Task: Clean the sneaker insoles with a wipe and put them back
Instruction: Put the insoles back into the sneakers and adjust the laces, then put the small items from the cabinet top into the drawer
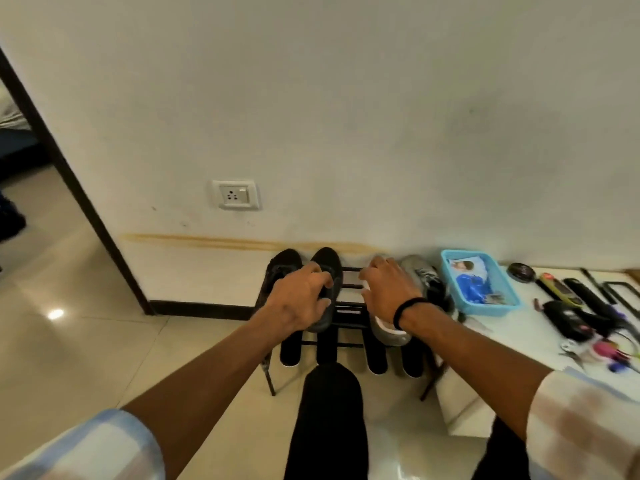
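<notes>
Your left hand (298,303) grips the black sneaker (325,271), right hand (388,289) grips the grey sneaker (388,332); both toes point at the wall.

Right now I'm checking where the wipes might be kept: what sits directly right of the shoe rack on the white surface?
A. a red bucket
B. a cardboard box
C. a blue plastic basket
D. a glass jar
C: a blue plastic basket holding a blue packet sits on the white surface, just right of the grey sneaker on the shoe rack.
</notes>
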